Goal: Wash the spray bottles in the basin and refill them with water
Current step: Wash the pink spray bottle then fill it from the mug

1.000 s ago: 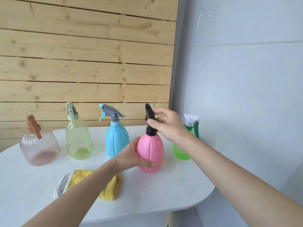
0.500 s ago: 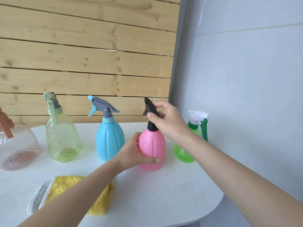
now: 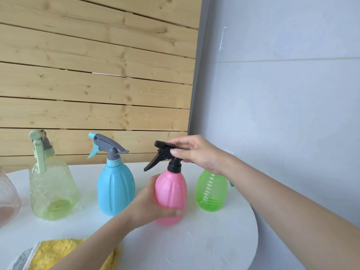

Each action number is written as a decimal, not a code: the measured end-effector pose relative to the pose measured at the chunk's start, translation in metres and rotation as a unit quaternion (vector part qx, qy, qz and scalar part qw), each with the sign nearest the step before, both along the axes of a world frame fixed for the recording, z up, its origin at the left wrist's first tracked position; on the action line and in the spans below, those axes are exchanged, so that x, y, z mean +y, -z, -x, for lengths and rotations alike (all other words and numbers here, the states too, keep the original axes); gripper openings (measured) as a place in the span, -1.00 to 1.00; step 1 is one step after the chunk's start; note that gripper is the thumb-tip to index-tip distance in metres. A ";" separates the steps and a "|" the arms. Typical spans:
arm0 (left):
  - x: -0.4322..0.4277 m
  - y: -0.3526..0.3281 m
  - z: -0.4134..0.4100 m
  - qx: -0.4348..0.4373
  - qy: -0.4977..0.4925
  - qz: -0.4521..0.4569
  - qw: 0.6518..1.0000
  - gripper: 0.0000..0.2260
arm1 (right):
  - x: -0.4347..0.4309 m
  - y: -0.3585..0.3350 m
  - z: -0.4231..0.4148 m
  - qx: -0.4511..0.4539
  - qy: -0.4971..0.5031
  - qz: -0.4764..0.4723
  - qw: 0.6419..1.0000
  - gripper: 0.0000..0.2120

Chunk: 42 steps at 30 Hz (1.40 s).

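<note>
Left hand [image 3: 150,203]: we see it wrapped round the pink bottle [image 3: 171,191], low on its body.
Right hand [image 3: 196,152]: pinches its black trigger head [image 3: 161,151].
Pink bottle: upright on the white table [image 3: 204,240], between the blue bottle [image 3: 115,190] and the green bottle [image 3: 211,191].
Bottles: we count five, including the pale green bottle [image 3: 52,191] and the clear bottle [image 3: 7,201] cut off at the left edge.
Cloth: one yellow cloth [image 3: 58,252].
Room: wooden slat wall [image 3: 97,84] behind, grey wall [image 3: 282,114] on the right.

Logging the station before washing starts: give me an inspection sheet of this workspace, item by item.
Surface: white round table, bottles standing upright on it.
Job's things: pink bottle, blue bottle, pale green bottle, bright green bottle, clear bottle at the left edge; no basin in view.
Clutter: yellow cloth at the front edge.
Hands: left hand grips the pink bottle's body; right hand holds its black spray head.
Cables: nothing seen.
Surroundings: wooden plank wall behind, grey wall to the right.
</note>
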<state>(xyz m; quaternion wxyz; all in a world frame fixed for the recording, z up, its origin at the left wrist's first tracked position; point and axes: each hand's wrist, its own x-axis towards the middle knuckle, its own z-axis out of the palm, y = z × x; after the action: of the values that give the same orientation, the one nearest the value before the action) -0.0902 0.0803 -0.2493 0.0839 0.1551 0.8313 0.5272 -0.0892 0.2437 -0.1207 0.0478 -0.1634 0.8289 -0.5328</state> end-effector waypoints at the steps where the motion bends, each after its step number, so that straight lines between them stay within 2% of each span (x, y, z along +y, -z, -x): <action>1: 0.004 0.000 -0.001 0.018 -0.026 0.013 0.999 -0.22 | -0.003 0.000 0.000 0.011 -0.006 -0.014 1.000 -0.72; 4: 0.022 0.001 -0.010 0.064 -0.145 0.056 0.986 -0.25 | -0.021 0.006 -0.006 0.063 0.018 -0.050 0.997 -0.71; 6: 0.035 0.003 -0.015 0.076 -0.202 0.074 0.974 -0.22 | -0.030 0.010 -0.013 0.106 0.092 -0.068 0.988 -0.68; 8: 0.045 0.005 -0.018 0.090 -0.222 0.096 0.966 -0.19 | -0.034 0.016 -0.026 0.128 0.185 -0.077 0.971 -0.70; 10: 0.051 0.007 -0.021 0.103 -0.226 0.111 0.962 -0.14 | -0.036 0.023 -0.036 0.120 0.223 -0.043 0.966 -0.73; 13: 0.052 0.006 -0.023 0.111 -0.207 0.113 0.966 -0.13 | -0.039 0.026 -0.047 0.090 0.222 -0.021 0.971 -0.61; 16: 0.046 0.005 -0.021 0.116 -0.153 0.085 0.978 -0.13 | -0.039 0.024 -0.045 0.089 0.229 -0.065 0.967 -0.58; 20: 0.031 0.006 -0.020 0.124 -0.095 0.050 0.986 -0.18 | -0.025 0.025 -0.035 0.069 0.191 -0.036 0.979 -0.74; 23: 0.027 0.010 -0.015 0.141 -0.104 0.059 0.983 -0.17 | -0.011 0.027 -0.032 0.052 0.167 -0.014 0.984 -0.83; 26: 0.031 0.009 -0.010 0.140 -0.141 0.073 0.977 -0.17 | -0.008 0.031 -0.030 0.046 0.142 -0.009 0.989 -0.52; 28: 0.034 0.009 -0.010 0.146 -0.153 0.087 0.973 -0.19 | -0.009 0.033 -0.031 0.051 0.134 -0.022 0.989 -0.44; 31: 0.035 0.009 -0.012 0.151 -0.160 0.097 0.971 -0.21 | 0.000 0.031 -0.043 0.153 0.182 -0.069 0.969 -0.50; 34: 0.035 0.009 -0.013 0.148 -0.164 0.096 0.971 -0.22 | 0.023 0.027 -0.053 0.301 0.271 -0.119 0.906 -0.63; 37: 0.035 0.006 -0.013 0.133 -0.167 0.096 0.972 -0.24 | 0.044 0.029 -0.059 0.305 0.297 -0.175 0.888 -0.67; 42: 0.037 -0.007 -0.019 0.111 -0.152 0.116 0.975 -0.19 | 0.035 0.026 -0.069 0.371 0.245 -0.118 0.888 -0.73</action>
<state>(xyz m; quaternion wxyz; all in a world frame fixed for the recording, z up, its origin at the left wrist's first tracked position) -0.0714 0.1171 -0.2424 -0.0728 0.0733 0.9047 0.4134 -0.0201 0.2786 -0.1465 -0.3760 -0.1337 0.8570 -0.3261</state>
